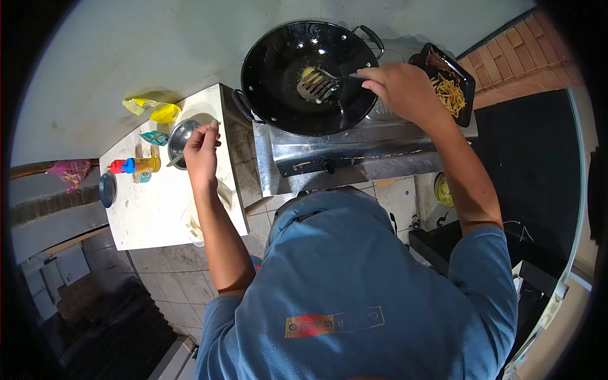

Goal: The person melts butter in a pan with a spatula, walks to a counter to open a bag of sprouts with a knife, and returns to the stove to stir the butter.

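My right hand (405, 92) is closed around the dark handle of a slotted spatula (320, 85), its head low in the black wok (272, 73). A small yellowish patch, perhaps egg or fat, lies beside the spatula head (308, 72) on the oily bottom. My left hand (202, 152) hovers over the white table's edge, beside a metal bowl (179, 136). Its fingers are pinched together; whether something small is between them I cannot make out. A thin light handle (175, 162) shows at the bowl's near rim, partly hidden by my hand.
The wok sits on a metal gas stove (367, 149). To its right is a black tray (467, 82) with fried strips and dark meat-like pieces. On the white table (145, 215) stand squeeze bottles (142, 165), a teal packet (154, 137) and a yellow packet (164, 113).
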A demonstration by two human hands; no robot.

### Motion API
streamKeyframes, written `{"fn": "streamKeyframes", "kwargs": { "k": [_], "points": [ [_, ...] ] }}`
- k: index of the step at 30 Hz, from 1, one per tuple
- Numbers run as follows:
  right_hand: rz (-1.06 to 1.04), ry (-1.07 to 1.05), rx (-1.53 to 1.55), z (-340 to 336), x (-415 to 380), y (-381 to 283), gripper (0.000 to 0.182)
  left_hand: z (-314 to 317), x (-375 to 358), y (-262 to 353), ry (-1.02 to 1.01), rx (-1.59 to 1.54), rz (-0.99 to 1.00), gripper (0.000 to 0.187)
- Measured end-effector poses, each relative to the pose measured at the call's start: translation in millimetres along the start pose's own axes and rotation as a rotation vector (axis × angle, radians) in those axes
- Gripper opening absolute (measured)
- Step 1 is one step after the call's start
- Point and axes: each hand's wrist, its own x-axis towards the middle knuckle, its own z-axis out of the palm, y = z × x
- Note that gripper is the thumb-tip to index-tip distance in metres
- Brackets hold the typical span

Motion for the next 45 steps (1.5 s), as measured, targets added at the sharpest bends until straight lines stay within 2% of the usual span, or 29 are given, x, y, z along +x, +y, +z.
{"fn": "streamKeyframes", "kwargs": {
  "k": [6,11,24,26,30,32,36,39,41,45],
  "points": [
    [-0.064,-0.082,-0.171,-0.2,-14.4,-4.6,0.028,-2.3,0.7,1.0,-0.009,-0.01,-0.002,0.022],
    [-0.08,-0.01,-0.054,1.3,-20.9,-3.2,0.028,1.6,2.9,-0.2,-0.019,-0.016,-0.012,0.022],
    [0.036,-0.006,0.093,-15.5,-27.3,-11.1,0.023,9.2,6.3,-4.6,-0.056,-0.024,-0.022,0.021],
    [0.126,-0.125,0.092,-25.5,-23.8,-14.6,0.023,8.9,9.2,-6.7,-0.077,-0.021,-0.032,0.021],
    [0.133,-0.076,0.132,-28.7,-21.4,-11.5,0.019,13.0,8.1,-4.4,-0.077,-0.041,-0.028,0.021],
    [0.195,-0.15,0.131,-35.7,-16.1,-13.2,0.018,13.8,9.1,-5.7,-0.084,-0.025,-0.005,0.021],
    [0.18,-0.136,0.175,-32.4,-0.7,-9.7,0.018,16.6,9.6,-4.7,-0.077,-0.012,0.001,0.022],
    [0.182,-0.215,0.206,-29.2,14.4,-9.4,0.021,15.5,9.4,-2.3,-0.082,-0.011,-0.017,0.022],
    [0.277,-0.329,0.264,-31.4,25.1,-12.7,0.024,13.2,7.4,-1.0,-0.066,-0.013,-0.017,0.021],
    [0.283,-0.398,0.33,-19.3,38.0,-3.1,0.025,7.5,5.7,-2.4,-0.041,-0.021,-0.024,0.021]
  ]
}}
